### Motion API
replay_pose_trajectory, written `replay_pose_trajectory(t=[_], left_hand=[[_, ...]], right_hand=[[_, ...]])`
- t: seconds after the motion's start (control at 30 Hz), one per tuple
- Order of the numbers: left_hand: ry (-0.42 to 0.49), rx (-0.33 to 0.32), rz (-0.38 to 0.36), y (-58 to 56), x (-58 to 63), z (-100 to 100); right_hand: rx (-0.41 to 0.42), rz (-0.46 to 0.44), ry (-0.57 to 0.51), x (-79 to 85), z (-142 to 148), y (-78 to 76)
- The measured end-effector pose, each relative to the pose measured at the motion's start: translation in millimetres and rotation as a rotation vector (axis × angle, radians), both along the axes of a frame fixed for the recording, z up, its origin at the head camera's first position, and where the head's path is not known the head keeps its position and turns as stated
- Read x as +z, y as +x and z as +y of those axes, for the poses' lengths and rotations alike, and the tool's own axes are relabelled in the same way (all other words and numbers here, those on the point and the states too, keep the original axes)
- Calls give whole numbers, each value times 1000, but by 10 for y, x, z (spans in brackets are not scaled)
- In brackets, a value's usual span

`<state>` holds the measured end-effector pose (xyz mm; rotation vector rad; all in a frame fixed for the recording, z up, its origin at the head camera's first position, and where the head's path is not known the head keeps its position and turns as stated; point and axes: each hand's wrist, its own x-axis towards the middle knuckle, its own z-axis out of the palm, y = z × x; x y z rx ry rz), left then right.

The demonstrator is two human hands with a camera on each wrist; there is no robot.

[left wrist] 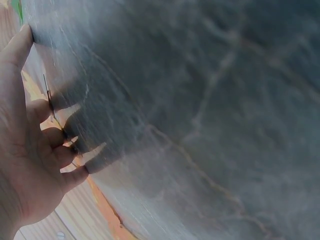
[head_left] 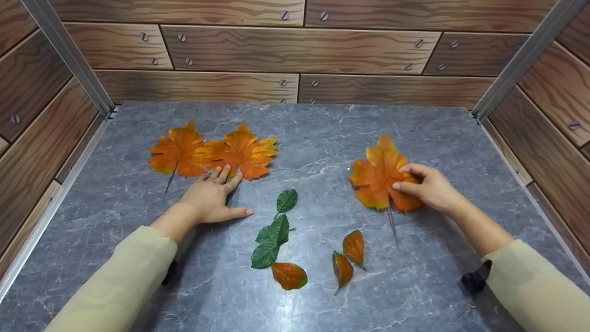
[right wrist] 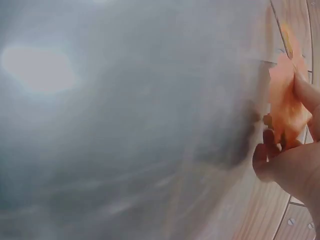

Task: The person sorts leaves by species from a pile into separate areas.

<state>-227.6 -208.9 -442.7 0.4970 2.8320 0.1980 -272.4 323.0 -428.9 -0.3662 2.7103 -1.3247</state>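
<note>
At the right, my right hand (head_left: 431, 188) pinches an orange maple leaf (head_left: 380, 175) by its right side, thumb on top, its thin stem hanging toward me. The right wrist view shows the same leaf (right wrist: 286, 95) between thumb and fingers, raised off the table. My left hand (head_left: 207, 198) lies palm down with fingers spread, fingertips at the lower edge of a second maple leaf (head_left: 242, 152). That leaf overlaps a third maple leaf (head_left: 177, 152) on its left. In the left wrist view, the left hand's fingertips (left wrist: 82, 172) meet the tabletop.
Green leaves (head_left: 279, 228) form a short column mid-table, with an orange-brown oval leaf (head_left: 289, 275) at its lower end. Two similar oval leaves (head_left: 353, 247) lie to the right. Wood-patterned panels (head_left: 295, 50) surround the grey marbled table (head_left: 313, 124) at the back and sides.
</note>
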Motion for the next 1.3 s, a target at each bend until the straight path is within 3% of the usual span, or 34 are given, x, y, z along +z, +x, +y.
replay_pose_trajectory(t=[0.27, 0.53, 0.8, 1.17, 1.3], left_hand=[[-6, -3, 6, 3, 3, -6], [-15, -8, 6, 11, 7, 12], [-14, -17, 15, 10, 4, 36], [-7, -11, 13, 8, 4, 20], [-13, -7, 10, 2, 7, 5]], right_hand=[[-118, -6, -136, 218, -252, -239], [-39, -99, -341, 296, -708, -453], [1, -155, -486, 301, -1155, -523], [-6, -68, -432, 191, -1577, -546], [-13, -96, -381, 145, -1682, -541]])
